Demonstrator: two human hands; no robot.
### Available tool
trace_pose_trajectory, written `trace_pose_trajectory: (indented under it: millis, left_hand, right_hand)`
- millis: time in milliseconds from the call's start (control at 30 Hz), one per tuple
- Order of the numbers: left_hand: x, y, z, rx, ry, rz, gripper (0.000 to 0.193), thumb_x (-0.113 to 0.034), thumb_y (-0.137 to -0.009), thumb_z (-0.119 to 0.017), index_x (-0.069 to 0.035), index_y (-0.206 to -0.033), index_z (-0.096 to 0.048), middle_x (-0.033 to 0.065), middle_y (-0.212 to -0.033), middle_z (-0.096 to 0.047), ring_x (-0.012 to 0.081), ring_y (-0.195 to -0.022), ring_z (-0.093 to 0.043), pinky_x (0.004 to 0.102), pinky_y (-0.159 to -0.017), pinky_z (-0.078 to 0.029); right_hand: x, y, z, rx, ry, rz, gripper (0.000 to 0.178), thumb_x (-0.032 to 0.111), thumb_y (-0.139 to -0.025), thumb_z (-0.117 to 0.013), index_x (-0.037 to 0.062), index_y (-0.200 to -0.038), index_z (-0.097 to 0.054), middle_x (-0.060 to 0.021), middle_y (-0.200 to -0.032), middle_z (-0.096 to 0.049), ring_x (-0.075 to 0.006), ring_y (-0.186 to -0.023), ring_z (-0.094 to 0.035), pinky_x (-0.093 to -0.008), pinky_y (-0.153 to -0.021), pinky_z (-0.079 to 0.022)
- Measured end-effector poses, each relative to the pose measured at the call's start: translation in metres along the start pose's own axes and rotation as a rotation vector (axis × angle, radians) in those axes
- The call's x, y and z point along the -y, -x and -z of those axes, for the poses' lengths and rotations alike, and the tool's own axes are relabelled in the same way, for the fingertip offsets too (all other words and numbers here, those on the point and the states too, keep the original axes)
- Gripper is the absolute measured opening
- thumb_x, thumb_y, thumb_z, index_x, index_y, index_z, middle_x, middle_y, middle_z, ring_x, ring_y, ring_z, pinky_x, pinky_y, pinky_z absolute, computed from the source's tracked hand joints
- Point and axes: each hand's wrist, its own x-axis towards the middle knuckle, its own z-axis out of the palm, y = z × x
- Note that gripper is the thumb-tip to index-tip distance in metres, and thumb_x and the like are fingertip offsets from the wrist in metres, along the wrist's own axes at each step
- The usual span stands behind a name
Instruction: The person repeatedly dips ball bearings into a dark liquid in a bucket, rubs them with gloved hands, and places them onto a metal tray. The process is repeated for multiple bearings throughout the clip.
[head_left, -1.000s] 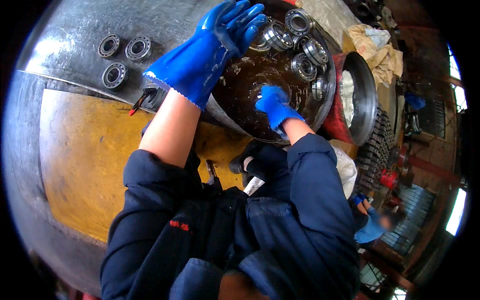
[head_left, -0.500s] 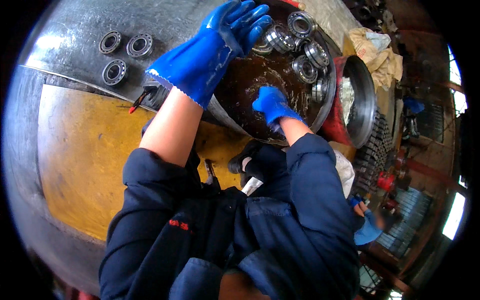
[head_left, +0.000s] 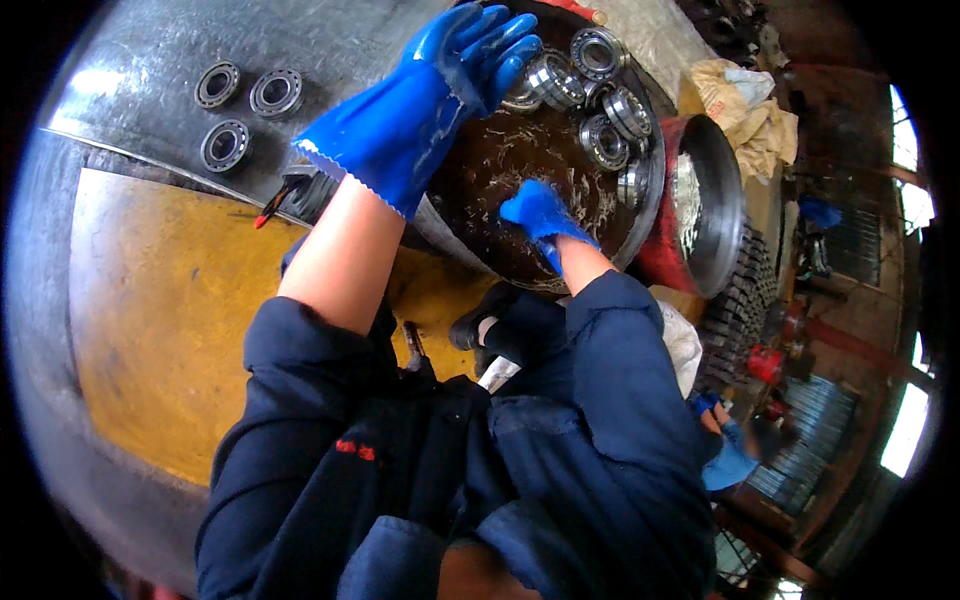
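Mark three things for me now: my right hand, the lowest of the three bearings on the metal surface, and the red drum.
Right hand [head_left: 538,210]: head view, back of the blue glove.
Lowest bearing [head_left: 208,148]: head view, ring left of its hole.
Red drum [head_left: 662,240]: head view, red outer wall.

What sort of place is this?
Probably a mechanical workshop: metal bearings sit inside a round tub of dark liquid, and three more bearings lie on the grey surface alongside.

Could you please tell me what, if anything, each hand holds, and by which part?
The open left hand holds nothing visible; whether the right hand grips anything cannot be told.
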Motion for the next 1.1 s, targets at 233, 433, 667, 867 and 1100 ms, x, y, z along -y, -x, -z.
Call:
trace_pose_trajectory:
  millis: [233, 433, 667, 867, 1100]
  left_hand:
    - [-0.006, -0.013, 0.03, 0.118, 0.089, -0.019, 0.052, -0.034, -0.112, -0.021, -0.013, -0.152, -0.047, 0.0105, -0.157, -0.049, 0.0232, -0.142, -0.051, 0.0321, -0.11, -0.049]
    - [-0.005, -0.02, 0.042, 0.197, 0.119, -0.022, 0.052, -0.034, -0.112, -0.021, -0.014, -0.153, -0.046, 0.0105, -0.157, -0.049, 0.0234, -0.142, -0.051, 0.0322, -0.109, -0.05]
    - [0.0, -0.023, 0.035, 0.214, 0.096, -0.052, 0.053, -0.034, -0.112, -0.02, -0.012, -0.154, -0.044, 0.0097, -0.158, -0.048, 0.022, -0.143, -0.049, 0.0335, -0.113, -0.047]
    - [-0.006, -0.021, 0.042, 0.204, 0.079, -0.043, 0.054, -0.036, -0.113, -0.019, -0.012, -0.154, -0.045, 0.0107, -0.157, -0.049, 0.0263, -0.142, -0.051, 0.0335, -0.105, -0.053]
    - [0.0, -0.017, 0.03, 0.195, 0.09, -0.009, 0.054, -0.036, -0.113, -0.019, -0.013, -0.155, -0.043, 0.0096, -0.159, -0.047, 0.0248, -0.145, -0.047, 0.0346, -0.11, -0.049]
  right_hand:
    - [0.059, 0.017, 0.012, 0.114, 0.764, 0.167, 0.029, 0.025, -0.09, -0.068, 0.0137, -0.115, -0.077, -0.0115, -0.121, -0.074, -0.0328, -0.112, -0.071, -0.0514, -0.085, -0.056]
    - [0.045, 0.005, 0.012, 0.041, 0.659, 0.179, 0.03, 0.026, -0.087, -0.07, 0.0144, -0.113, -0.078, -0.0137, -0.113, -0.076, -0.0329, -0.108, -0.072, -0.052, -0.086, -0.056]
    - [0.031, 0.008, -0.014, -0.115, 0.508, 0.072, 0.029, 0.03, -0.082, -0.075, 0.0117, -0.104, -0.08, -0.015, -0.106, -0.077, -0.0346, -0.101, -0.074, -0.0516, -0.084, -0.058]
    - [0.039, 0.011, -0.011, -0.066, 0.625, 0.241, 0.035, 0.031, -0.082, -0.074, 0.012, -0.111, -0.078, -0.0159, -0.108, -0.076, -0.0374, -0.1, -0.073, -0.0526, -0.082, -0.058]
    - [-0.002, 0.006, -0.017, -0.168, -0.027, 0.018, 0.041, 0.029, -0.082, -0.072, 0.0067, -0.117, -0.074, -0.0217, -0.116, -0.073, -0.0387, -0.106, -0.071, -0.049, -0.091, -0.057]
